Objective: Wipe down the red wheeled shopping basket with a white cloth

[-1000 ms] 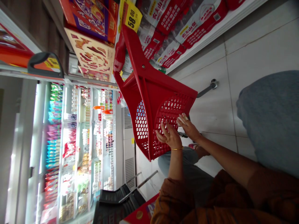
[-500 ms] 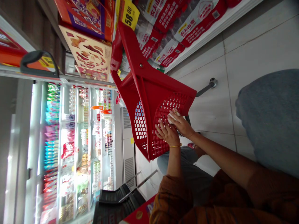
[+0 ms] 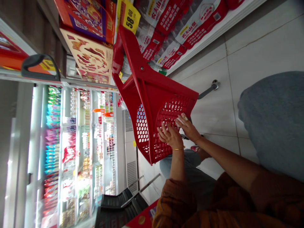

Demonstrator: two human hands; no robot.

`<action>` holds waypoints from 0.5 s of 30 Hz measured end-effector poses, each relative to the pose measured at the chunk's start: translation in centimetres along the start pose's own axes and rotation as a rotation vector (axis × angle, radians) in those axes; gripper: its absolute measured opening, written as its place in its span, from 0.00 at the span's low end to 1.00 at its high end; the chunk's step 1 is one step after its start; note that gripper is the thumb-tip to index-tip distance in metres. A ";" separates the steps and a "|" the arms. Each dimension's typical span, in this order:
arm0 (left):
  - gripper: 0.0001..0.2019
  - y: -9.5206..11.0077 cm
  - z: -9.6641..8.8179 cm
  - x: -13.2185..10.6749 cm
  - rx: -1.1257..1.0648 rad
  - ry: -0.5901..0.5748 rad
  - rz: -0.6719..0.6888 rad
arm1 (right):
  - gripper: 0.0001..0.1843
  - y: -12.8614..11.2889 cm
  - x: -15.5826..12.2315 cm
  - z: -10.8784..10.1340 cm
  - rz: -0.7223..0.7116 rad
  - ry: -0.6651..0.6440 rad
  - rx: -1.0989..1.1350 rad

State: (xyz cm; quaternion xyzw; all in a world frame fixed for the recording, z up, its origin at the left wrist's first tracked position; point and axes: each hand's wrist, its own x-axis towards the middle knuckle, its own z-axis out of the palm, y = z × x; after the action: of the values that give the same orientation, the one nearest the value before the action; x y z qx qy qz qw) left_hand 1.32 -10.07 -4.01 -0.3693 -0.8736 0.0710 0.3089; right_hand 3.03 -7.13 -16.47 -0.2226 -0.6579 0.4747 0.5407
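My left hand (image 3: 170,136), with a gold bangle at the wrist, rests on the perforated side of a red plastic shopping basket (image 3: 163,85). Its fingers are spread and hold nothing. Right beside it, my right hand (image 3: 188,128) lies against the same side, closer to the bottom edge. A small whitish piece, like a wipe or tissue (image 3: 184,117), shows at its fingers and is mostly hidden. The basket is tilted in view, with its handle at the upper left and a castor (image 3: 215,84) on a grey arm at the right.
Red-labelled water bottles (image 3: 163,19) fill a low shelf behind the basket. Boxes (image 3: 87,52) and a yellow price tag (image 3: 129,17) are beside them. A lit display fridge (image 3: 80,152) spans the left. Black crates (image 3: 118,205) stand below; a denim knee (image 3: 273,120) is at the right.
My right hand has slid a little right and down along the basket, away from my left hand, which has barely moved. Less of the whitish piece shows now.
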 end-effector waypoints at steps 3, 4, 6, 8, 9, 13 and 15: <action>0.17 1.0 -0.3 0.2 0.038 -0.036 -0.013 | 0.32 0.0 0.1 0.1 0.012 0.003 0.003; 0.17 1.4 -0.4 0.2 0.052 -0.045 -0.019 | 0.32 0.0 0.1 0.1 0.018 0.004 0.004; 0.18 2.0 -0.6 0.3 0.082 -0.056 -0.031 | 0.30 -0.1 0.2 0.2 0.031 0.009 0.010; 0.19 2.5 -0.7 0.4 0.109 -0.061 -0.037 | 0.29 -0.2 0.4 0.2 0.037 0.018 0.020; 0.19 2.7 -0.8 0.5 0.118 -0.064 -0.037 | 0.28 -0.3 0.5 0.1 0.036 0.021 0.027; 0.20 3.0 -1.3 0.7 0.122 -0.083 -0.036 | 0.27 -0.6 1.4 -0.4 0.017 0.049 0.050; 0.20 3.0 -1.5 0.8 0.108 -0.095 -0.042 | 0.27 -0.8 2.2 -0.7 0.010 0.081 0.053</action>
State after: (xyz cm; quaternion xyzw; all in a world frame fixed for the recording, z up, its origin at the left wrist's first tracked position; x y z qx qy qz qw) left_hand 3.56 -7.55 -3.50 -0.3301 -0.8896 0.1288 0.2881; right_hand 3.14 -5.43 -14.68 -0.2306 -0.6215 0.4852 0.5702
